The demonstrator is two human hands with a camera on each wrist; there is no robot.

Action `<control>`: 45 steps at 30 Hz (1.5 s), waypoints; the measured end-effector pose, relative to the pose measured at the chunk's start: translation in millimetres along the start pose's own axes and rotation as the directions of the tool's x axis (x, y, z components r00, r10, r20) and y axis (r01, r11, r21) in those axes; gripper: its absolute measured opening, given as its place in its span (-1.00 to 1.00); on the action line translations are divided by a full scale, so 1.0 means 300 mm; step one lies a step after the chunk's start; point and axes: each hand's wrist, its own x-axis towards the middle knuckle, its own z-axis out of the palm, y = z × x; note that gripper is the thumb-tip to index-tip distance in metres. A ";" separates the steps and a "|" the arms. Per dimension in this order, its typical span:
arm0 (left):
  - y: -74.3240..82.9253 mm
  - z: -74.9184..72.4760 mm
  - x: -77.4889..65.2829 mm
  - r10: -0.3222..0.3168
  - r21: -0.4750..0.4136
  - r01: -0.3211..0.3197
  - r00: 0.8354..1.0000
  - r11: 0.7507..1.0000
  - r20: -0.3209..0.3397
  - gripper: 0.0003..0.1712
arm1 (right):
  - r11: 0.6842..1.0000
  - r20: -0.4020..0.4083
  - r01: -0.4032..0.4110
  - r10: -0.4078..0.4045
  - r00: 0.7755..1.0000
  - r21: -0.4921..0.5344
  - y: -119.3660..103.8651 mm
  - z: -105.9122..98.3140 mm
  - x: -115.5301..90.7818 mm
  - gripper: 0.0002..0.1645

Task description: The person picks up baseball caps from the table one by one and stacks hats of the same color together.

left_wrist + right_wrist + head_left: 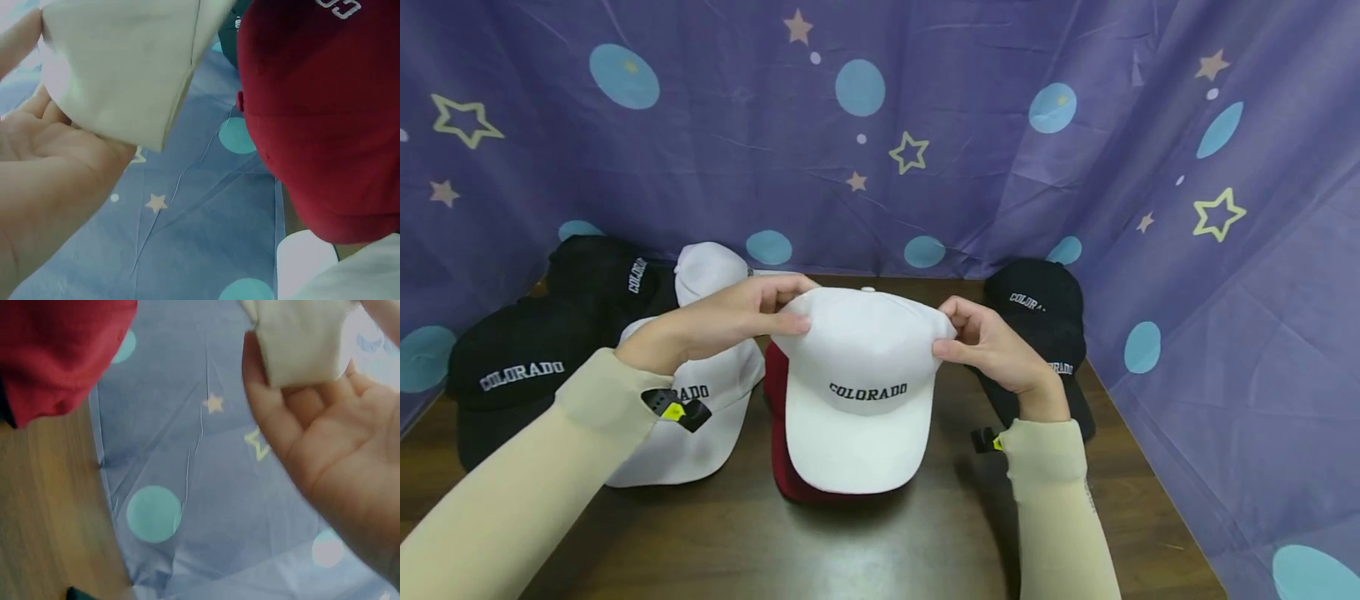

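Note:
A white baseball cap [865, 350] with COLORADO in dark letters is held up in the middle of the head view, brim toward me. My left hand [722, 321] pinches the left side of its crown, thumb in front. On the opposite side my right hand [1000, 350] grips the crown between thumb and fingers. Behind and below the white cap is a dark red cap [780, 450], mostly covered in the head view. The left wrist view shows the red cap [319, 125] apart from the white cap's edge [119, 75].
Black caps [527, 367] and white caps [700, 450] stand at the left of the wooden table [850, 558]. More black caps [1037, 317] are stacked at the right. A purple curtain [737, 150] with stars and dots hangs behind and along the right side.

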 end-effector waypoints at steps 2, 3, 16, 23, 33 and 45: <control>0.000 -0.015 -0.020 0.000 0.005 0.000 0.999 1.000 -0.032 -0.50 | 1.000 -0.015 -0.015 0.015 1.000 -0.012 -0.017 0.029 0.011 -0.76; 0.001 -0.023 -0.031 -0.001 0.001 0.001 0.999 1.000 -0.042 -0.49 | 1.000 -0.027 -0.024 0.023 0.999 -0.018 -0.028 0.045 0.017 -0.74; -0.007 -0.134 -0.210 0.029 -0.021 -0.030 0.998 0.999 -0.053 -0.53 | 0.988 -0.144 -0.139 0.128 0.981 -0.070 -0.087 0.277 0.101 -0.68; -0.042 -0.239 -0.327 0.003 0.009 -0.002 0.999 1.000 -0.041 -0.49 | 0.990 -0.146 -0.101 0.085 0.986 -0.101 -0.098 0.397 0.187 -0.71; -0.135 -0.390 -0.461 -0.101 0.114 0.113 0.989 0.987 -0.111 -0.48 | 0.973 -0.117 -0.211 0.200 0.973 -0.094 -0.081 0.536 0.326 -0.64; -0.258 -0.485 -0.537 -0.163 0.056 0.168 0.983 0.984 -0.083 -0.45 | 0.940 -0.102 -0.300 0.287 0.953 -0.161 -0.031 0.635 0.428 -0.64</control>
